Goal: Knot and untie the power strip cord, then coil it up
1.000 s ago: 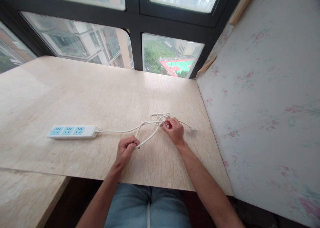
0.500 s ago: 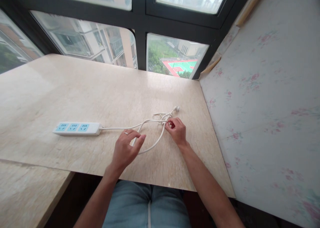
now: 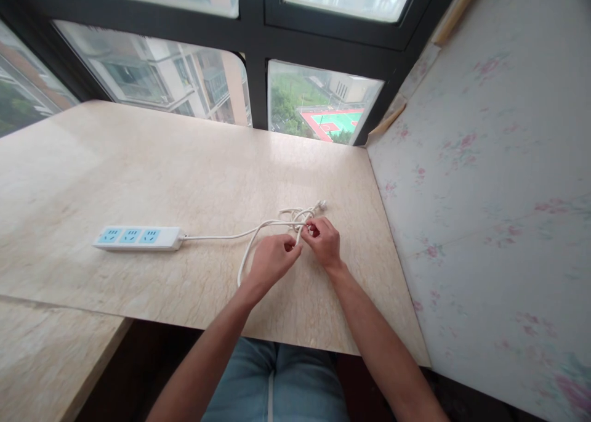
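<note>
Pinching the looped white cord (image 3: 217, 237) near frame center, left hand (image 3: 273, 260) and right hand (image 3: 327, 243) adjoin over marbled tabletop (image 3: 184, 163).

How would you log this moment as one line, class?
left hand: pinching white cord | right hand: pinching same cord, close by | power strip: on countertop, far left | plug: just beyond right hand

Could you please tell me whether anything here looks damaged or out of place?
Possibly: where the floral wallpaper meets the window frame, its edge looks ragged, with brownish strips showing, as though peeling. The white cord also bunches messily at the right hand; nothing looks spilled.
</note>
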